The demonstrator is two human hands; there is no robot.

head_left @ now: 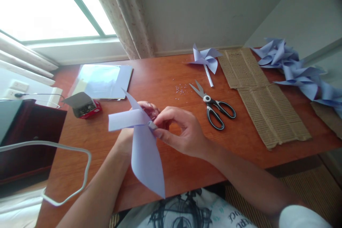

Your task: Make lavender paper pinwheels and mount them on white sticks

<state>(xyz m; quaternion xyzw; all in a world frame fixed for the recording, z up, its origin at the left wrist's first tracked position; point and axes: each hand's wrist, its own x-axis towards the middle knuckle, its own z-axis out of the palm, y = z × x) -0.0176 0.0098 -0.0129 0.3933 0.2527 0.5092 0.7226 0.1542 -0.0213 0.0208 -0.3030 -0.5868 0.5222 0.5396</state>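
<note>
A lavender paper pinwheel piece [144, 146] hangs above the near edge of the brown table [171, 89], its flaps folded toward the centre. My left hand [145, 112] holds it from behind, mostly hidden by the paper. My right hand [181, 131] pinches the folded centre with thumb and fingertips. Black-handled scissors [215, 107] lie just right of my hands. A scatter of tiny beads or pins [181, 90] sits behind them.
A finished pinwheel on a white stick [206, 60] lies at the back. Corrugated cardboard strips [264, 92] cover the right side, with several finished pinwheels [296, 71] beyond. A paper stack [103, 81] and an open red box [84, 106] are at left. A white cable [66, 171] loops off the left edge.
</note>
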